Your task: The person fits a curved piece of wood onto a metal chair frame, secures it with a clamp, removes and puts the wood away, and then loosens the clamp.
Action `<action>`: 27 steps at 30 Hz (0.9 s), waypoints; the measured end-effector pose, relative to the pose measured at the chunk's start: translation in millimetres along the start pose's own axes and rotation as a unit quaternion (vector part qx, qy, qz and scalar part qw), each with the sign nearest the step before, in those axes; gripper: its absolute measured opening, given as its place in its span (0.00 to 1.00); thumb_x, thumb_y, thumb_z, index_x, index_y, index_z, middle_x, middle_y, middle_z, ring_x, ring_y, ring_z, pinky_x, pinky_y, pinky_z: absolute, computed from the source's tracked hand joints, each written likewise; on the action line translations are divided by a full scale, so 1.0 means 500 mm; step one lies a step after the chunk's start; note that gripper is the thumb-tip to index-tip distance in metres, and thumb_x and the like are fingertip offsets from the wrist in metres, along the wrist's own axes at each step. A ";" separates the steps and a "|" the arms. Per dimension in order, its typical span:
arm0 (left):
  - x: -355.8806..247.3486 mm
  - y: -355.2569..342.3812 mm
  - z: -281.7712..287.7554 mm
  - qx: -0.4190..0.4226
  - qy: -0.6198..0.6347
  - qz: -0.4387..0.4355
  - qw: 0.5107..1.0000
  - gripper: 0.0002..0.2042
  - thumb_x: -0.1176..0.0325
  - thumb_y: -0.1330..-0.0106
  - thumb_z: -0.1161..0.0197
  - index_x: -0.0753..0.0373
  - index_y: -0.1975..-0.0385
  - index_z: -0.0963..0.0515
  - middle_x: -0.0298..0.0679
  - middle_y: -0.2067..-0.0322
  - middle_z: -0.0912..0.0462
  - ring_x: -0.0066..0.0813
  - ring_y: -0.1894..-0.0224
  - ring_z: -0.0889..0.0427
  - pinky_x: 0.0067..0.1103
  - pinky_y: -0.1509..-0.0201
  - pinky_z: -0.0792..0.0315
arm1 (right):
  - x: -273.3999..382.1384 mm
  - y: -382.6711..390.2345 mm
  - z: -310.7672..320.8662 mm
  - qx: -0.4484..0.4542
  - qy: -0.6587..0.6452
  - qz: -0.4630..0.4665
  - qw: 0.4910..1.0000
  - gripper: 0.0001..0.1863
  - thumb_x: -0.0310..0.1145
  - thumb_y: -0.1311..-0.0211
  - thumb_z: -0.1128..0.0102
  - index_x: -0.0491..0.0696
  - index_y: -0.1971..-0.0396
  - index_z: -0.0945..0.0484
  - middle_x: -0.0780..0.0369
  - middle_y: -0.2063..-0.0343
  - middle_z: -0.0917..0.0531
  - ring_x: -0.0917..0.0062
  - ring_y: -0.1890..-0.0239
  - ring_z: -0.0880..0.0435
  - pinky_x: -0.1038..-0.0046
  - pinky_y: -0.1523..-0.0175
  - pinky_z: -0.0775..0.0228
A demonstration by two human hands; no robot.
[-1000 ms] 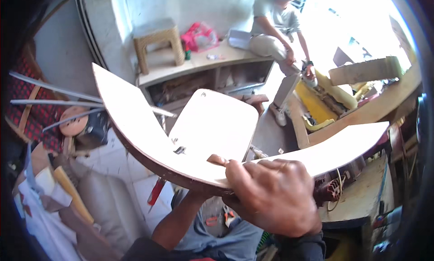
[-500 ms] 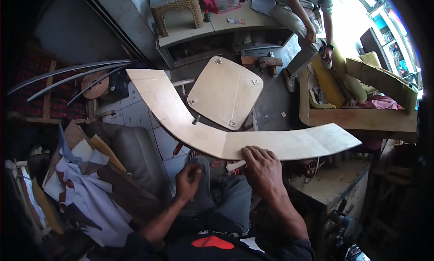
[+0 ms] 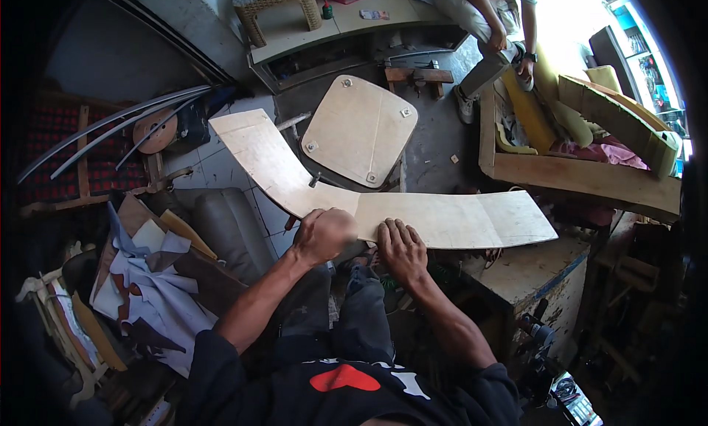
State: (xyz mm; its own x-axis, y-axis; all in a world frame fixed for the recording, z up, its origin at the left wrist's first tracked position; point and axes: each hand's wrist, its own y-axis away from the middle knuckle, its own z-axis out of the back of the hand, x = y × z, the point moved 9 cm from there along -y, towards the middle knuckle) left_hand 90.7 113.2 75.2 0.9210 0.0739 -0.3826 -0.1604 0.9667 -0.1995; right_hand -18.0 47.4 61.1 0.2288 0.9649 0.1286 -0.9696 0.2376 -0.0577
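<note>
The left hand (image 3: pixel 323 234) sits at the near edge of the curved board (image 3: pixel 420 216), just left of centre in the frame, its fingers curled and blurred; I cannot tell whether it closes on the edge, on something small, or only presses. The right hand (image 3: pixel 404 253) lies just right of centre, its fingers stretched over the board's near edge onto the pale top face; the thumb is hidden, so whether it grips from beneath cannot be told.

Half a second ago the left hand was below the board and apart from it; now both hands are at the same edge, which seems to give the piece two points of control instead of one.

The board spans the middle of the frame, its left arm bending toward the upper left; a small dark metal piece (image 3: pixel 315 179) shows at its inner curve; just above is a rounded square panel (image 3: pixel 361 131) with a fitting near each corner. Cloth scraps (image 3: pixel 158 293) lie heaped at lower left; a worn workbench (image 3: pixel 509 278) stands at lower right; another person (image 3: pixel 472 16) sits at upper right, beside a wooden frame (image 3: pixel 590 182).
</note>
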 end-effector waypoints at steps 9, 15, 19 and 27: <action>0.004 -0.022 -0.071 0.171 -0.024 0.091 0.981 0.13 0.74 0.55 0.36 0.65 0.66 0.22 0.43 0.67 0.17 0.42 0.61 0.17 0.31 0.58 0.23 | -0.006 -0.002 0.004 0.003 0.010 -0.008 1.000 0.15 0.32 0.44 0.47 0.42 0.59 0.24 0.53 0.55 0.19 0.64 0.49 0.19 0.64 0.45 0.28; 0.010 -0.025 -0.114 0.226 -0.007 0.034 0.974 0.10 0.73 0.51 0.39 0.66 0.67 0.22 0.46 0.67 0.17 0.43 0.62 0.16 0.34 0.61 0.22 | 0.002 -0.016 0.008 0.011 0.023 -0.002 1.000 0.11 0.34 0.45 0.47 0.45 0.64 0.25 0.57 0.59 0.19 0.67 0.53 0.20 0.68 0.50 0.29; 0.018 -0.020 -0.131 0.231 -0.030 0.056 0.971 0.08 0.72 0.46 0.43 0.66 0.67 0.22 0.47 0.67 0.17 0.44 0.62 0.16 0.34 0.61 0.22 | -0.006 -0.019 0.011 0.023 -0.041 -0.025 0.999 0.10 0.36 0.45 0.46 0.48 0.65 0.26 0.60 0.65 0.20 0.69 0.57 0.19 0.66 0.52 0.28; 0.024 -0.016 -0.141 0.217 -0.036 0.074 0.973 0.07 0.71 0.48 0.41 0.65 0.74 0.17 0.49 0.73 0.15 0.44 0.67 0.13 0.34 0.62 0.20 | 0.001 -0.070 -0.016 0.137 -0.057 -0.028 0.988 0.09 0.35 0.47 0.43 0.52 0.65 0.25 0.60 0.68 0.18 0.64 0.62 0.17 0.60 0.61 0.25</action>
State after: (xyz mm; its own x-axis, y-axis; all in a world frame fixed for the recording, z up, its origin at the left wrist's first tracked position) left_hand 77.9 88.9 8.6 0.9238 0.2227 -0.3116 -0.1431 0.9554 0.2585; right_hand 16.7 40.6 55.2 0.2865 0.9285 0.2363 -0.9463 0.2356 0.2214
